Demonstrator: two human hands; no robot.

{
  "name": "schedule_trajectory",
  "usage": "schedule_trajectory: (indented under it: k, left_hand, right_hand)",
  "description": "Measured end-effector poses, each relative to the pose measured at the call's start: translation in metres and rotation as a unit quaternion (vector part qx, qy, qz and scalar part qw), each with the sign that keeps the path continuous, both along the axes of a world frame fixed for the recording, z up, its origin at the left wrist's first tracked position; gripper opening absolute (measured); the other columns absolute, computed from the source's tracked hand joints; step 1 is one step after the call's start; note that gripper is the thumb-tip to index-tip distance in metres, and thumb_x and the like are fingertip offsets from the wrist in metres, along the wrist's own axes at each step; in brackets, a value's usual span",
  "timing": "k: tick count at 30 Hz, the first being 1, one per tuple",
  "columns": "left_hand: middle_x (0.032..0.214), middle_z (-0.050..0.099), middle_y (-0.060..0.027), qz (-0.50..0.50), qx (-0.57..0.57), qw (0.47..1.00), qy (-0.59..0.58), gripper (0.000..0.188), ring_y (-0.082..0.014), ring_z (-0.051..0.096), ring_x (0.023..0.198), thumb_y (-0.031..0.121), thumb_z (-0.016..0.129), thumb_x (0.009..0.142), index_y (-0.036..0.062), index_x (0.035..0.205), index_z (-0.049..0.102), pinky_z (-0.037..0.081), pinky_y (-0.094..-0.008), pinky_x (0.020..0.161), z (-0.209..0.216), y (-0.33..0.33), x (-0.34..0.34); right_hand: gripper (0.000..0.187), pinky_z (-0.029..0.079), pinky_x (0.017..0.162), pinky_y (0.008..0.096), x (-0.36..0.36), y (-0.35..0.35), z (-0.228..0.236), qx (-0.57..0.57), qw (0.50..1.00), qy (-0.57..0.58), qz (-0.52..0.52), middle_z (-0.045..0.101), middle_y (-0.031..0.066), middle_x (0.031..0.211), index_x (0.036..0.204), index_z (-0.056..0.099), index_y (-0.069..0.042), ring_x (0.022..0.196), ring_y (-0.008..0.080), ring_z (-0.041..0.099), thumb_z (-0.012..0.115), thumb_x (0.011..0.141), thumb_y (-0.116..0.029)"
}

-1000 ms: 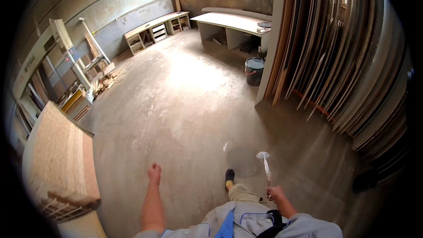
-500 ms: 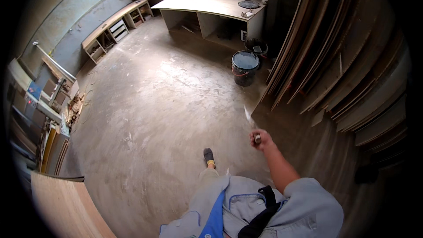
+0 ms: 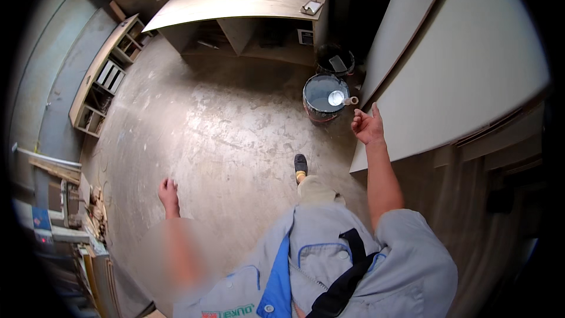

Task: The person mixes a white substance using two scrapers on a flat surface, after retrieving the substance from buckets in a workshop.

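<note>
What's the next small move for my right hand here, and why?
Probably ease your right hand back from the bucket. Its fingers look open and apart from the handle of the round-headed tool, which shows over the bucket's mouth. I can't tell whether the tool has settled.

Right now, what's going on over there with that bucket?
A person's right hand is open near a dark bucket, and looks just apart from a tool. The tool's round white end shows over the bucket's opening, with its handle toward that hand; whether it rests there, I can't tell. The left hand is empty. A wooden workbench stands beyond.
</note>
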State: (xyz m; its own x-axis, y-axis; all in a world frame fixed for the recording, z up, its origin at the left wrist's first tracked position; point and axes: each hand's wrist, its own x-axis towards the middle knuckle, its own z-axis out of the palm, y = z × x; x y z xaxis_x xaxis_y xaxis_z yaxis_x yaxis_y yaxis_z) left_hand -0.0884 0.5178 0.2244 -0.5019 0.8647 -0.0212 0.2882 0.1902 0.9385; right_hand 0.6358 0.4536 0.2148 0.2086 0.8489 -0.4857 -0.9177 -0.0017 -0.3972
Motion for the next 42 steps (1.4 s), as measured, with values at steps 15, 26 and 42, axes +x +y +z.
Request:
schedule_trajectory:
  k: [15, 26, 42]
  left_hand:
    - [0.096, 0.072, -0.0206, -0.369, -0.552, 0.696, 0.274, 0.036, -0.0324, 0.068, 0.095, 0.032, 0.062, 0.089, -0.0005, 0.101, 0.072, 0.053, -0.0424, 0.085, -0.192, 0.222, 0.083]
    - [0.092, 0.067, -0.0248, -0.533, -0.001, 0.711, 0.458, 0.03, -0.043, 0.063, 0.092, 0.027, 0.056, 0.087, 0.0007, 0.086, 0.07, 0.05, -0.0512, 0.085, -0.118, 0.943, 0.4]
    - [0.117, 0.065, -0.0194, -0.647, 0.101, 0.527, 0.542, 0.048, -0.0372, 0.067, 0.102, 0.042, 0.075, 0.08, 0.0066, 0.112, 0.065, 0.055, -0.0469, 0.085, -0.079, 1.058, 0.978]
  right_hand:
    - [0.028, 0.047, 0.052, 0.0302, 0.063, 0.295, -0.057, -0.261, 0.95, -0.109, -0.13, 0.06, 0.0012, 0.071, 0.093, 0.063, -0.011, 0.059, 0.0156, 0.056, 0.067, 0.092, -0.039]
    - [0.023, 0.049, 0.049, 0.0338, -0.039, 0.368, -0.108, -0.349, 0.909, 0.005, -0.226, 0.061, 0.0026, 0.064, 0.075, 0.06, -0.013, 0.053, 0.0178, 0.059, 0.063, 0.091, -0.03]
    - [0.026, 0.047, 0.048, 0.0302, -0.061, 0.45, -0.026, -0.566, 0.725, -0.096, -0.381, 0.062, 0.0061, 0.074, 0.106, 0.065, -0.002, 0.055, 0.0147, 0.058, 0.067, 0.092, -0.024]
